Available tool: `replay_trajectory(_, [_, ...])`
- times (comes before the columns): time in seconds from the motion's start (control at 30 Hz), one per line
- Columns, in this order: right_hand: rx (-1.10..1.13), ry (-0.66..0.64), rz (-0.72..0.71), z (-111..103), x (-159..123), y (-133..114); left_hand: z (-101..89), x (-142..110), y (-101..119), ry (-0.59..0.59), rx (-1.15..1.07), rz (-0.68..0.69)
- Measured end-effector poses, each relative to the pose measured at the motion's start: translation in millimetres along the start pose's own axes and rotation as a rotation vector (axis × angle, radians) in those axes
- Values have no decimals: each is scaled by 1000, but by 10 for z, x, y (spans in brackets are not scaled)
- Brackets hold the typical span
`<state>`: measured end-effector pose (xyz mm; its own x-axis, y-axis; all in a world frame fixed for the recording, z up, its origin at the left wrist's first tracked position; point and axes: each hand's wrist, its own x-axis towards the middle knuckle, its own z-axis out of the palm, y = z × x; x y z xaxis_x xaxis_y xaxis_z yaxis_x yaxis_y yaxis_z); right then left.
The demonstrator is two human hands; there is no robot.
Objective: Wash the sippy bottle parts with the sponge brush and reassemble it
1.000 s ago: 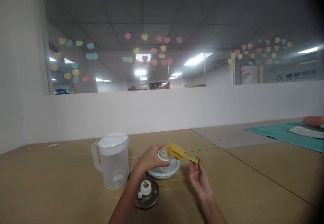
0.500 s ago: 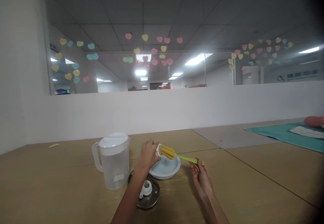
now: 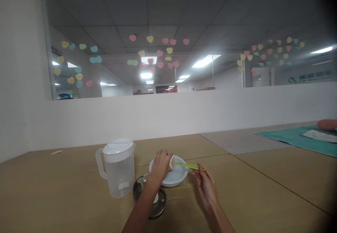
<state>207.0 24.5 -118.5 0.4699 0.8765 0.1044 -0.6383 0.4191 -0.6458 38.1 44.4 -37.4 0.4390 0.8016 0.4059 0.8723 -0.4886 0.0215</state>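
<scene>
My left hand (image 3: 161, 165) is wrapped round a small bottle, its white-rimmed mouth (image 3: 172, 162) turned to the right. My right hand (image 3: 204, 183) pinches the green handle of a bottle brush (image 3: 188, 165). The brush's head is inside the bottle and mostly hidden. Both are held over a white bowl (image 3: 175, 183). Below my left forearm lies a dark metal tray (image 3: 158, 210) carrying small white and clear parts, partly covered by the arm.
A clear plastic pitcher (image 3: 119, 171) with a white lid stands left of the tray. At the far right a teal cloth (image 3: 295, 138) bears a white cloth (image 3: 319, 135) and a pinkish object (image 3: 327, 124). A white wall (image 3: 158, 117) with a window bounds the table's back.
The brush's yellow sponge head, outside the bottle's mouth before, has gone into it. My left hand has moved slightly right and down, my right hand slightly left.
</scene>
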Motion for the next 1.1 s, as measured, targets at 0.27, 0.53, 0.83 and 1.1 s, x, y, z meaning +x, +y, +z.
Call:
replay_trajectory(0.27, [66, 561, -212, -488, 345, -85, -50, -83, -321, 130, -46, -211])
replay_trajectory(0.53, [-275, 625, -263, -454, 261, -6, -287, -113, -167, 164, -670, -238])
replay_trajectory(0.83, [-867, 361, -257, -350, 105, 35, -254, -278, 392, -326, -475, 180])
replay_trajectory(1.1, [-1303, 209, -138, -322, 64, 37, 7, -199, 260, -482, -369, 178])
